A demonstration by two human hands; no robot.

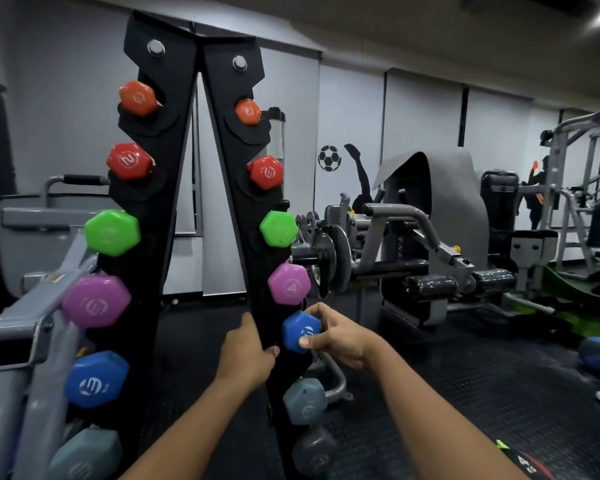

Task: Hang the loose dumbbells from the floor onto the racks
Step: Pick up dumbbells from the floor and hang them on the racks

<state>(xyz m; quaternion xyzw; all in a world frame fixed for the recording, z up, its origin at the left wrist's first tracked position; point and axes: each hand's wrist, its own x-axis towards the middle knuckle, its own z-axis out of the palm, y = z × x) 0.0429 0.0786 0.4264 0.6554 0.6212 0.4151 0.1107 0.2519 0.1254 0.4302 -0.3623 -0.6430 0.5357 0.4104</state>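
Note:
A black A-frame dumbbell rack (184,140) stands right in front of me, with coloured hex dumbbells down both of its uprights. My right hand (340,336) grips the blue dumbbell (300,331) at the right upright's fifth slot, thumb and fingers curled round its hex head. My left hand (245,351) holds the inner edge of that same upright beside the blue dumbbell, thumb wrapped round the front. Above it sit a purple dumbbell (289,284), a green dumbbell (278,228) and two red-orange ones. Grey dumbbells (305,400) sit below.
The left upright carries orange, red, green (112,233), purple (96,301), blue (96,379) and grey dumbbells. A grey machine frame (18,327) crowds the left. Plate-loaded gym machines (395,251) stand to the right on black rubber flooring (482,393). A blue ball (594,355) lies far right.

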